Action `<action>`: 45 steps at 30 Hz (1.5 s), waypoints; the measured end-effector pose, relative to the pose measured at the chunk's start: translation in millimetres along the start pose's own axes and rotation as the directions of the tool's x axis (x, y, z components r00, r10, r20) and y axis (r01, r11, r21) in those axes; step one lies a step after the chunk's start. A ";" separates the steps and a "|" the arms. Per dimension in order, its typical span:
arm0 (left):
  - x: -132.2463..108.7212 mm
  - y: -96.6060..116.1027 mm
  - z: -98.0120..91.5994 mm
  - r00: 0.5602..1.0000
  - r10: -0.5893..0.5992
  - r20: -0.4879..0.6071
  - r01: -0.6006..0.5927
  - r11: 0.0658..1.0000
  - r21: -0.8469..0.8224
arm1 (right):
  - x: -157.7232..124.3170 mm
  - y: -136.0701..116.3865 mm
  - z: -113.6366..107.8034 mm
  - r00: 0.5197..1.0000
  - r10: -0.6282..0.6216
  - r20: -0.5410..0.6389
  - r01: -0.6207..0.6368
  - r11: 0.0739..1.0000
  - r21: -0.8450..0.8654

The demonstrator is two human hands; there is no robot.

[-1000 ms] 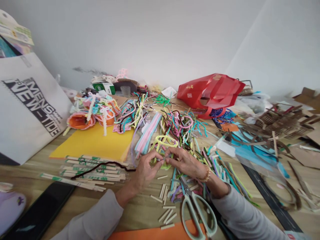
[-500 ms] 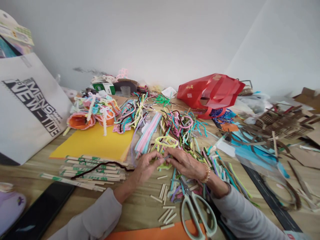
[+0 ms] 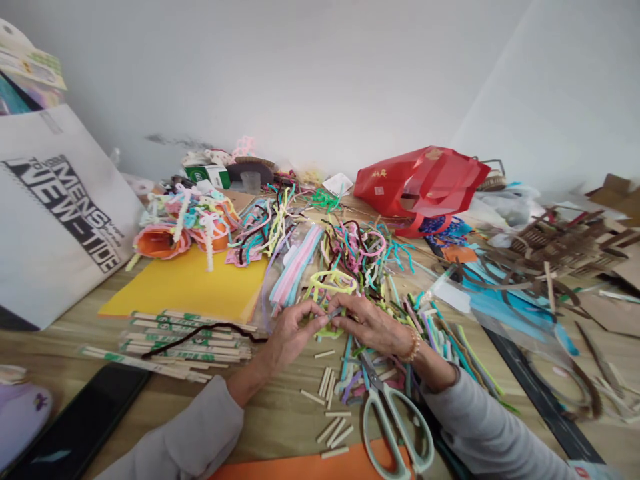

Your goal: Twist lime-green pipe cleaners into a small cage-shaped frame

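Observation:
My left hand point(image 3: 296, 332) and my right hand point(image 3: 373, 327) meet over the middle of the table, fingertips pinched together. Between them is a short grey pipe cleaner piece point(image 3: 336, 312), mostly covered by the fingers. Just behind the fingers stands a yellow pipe cleaner frame point(image 3: 333, 283); its lower part is hidden by the hands. Scissors point(image 3: 384, 393) with pale green handles lie below my right hand, blades pointing away and slightly parted. Several short cut wooden sticks point(image 3: 326, 383) are scattered in front of the hands.
Loose pipe cleaners point(image 3: 357, 243) spread behind the hands. Wrapped chopsticks point(image 3: 185, 343), a yellow sheet point(image 3: 190, 287), a phone point(image 3: 85, 420) and a white bag point(image 3: 60, 213) are at left. To the right are a red bag point(image 3: 420, 180) and brown woven pieces point(image 3: 570, 243). An orange sheet point(image 3: 295, 468) lies at front.
Almost nothing differs. Both hands keep the same place and pinch, with only slight finger movement.

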State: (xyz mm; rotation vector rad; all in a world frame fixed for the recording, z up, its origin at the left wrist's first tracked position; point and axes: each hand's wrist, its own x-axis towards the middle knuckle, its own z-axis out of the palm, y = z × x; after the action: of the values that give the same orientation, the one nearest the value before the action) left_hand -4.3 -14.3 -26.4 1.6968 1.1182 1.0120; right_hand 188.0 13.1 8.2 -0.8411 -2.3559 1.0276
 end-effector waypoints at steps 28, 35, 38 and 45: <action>0.8 2.0 -1.0 1.000 0.027 0.005 -0.027 0.998 0.062 | -0.2 -6.4 -0.1 0.994 -0.073 -0.075 0.051 0.963 -0.264; 0.1 -7.4 0.6 0.996 0.086 -0.020 -0.083 0.992 0.094 | -3.0 -9.5 -2.8 1.000 0.020 -0.012 -0.022 0.963 -0.269; -0.4 -2.6 1.6 0.992 0.118 -0.034 -0.112 0.984 0.140 | -1.8 -8.5 -0.1 1.000 0.019 -0.020 -0.024 0.967 -0.253; -2.5 9.2 3.2 0.987 0.147 -0.066 -0.131 0.970 0.205 | 1.4 -12.0 6.4 0.988 0.149 -0.049 -0.155 0.972 -0.179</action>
State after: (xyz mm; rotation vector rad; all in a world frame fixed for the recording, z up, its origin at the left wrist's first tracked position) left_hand 0.4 -19.6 -19.3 1.9322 1.2002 1.0937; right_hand 179.0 4.4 13.5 -1.1138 -2.4128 0.8559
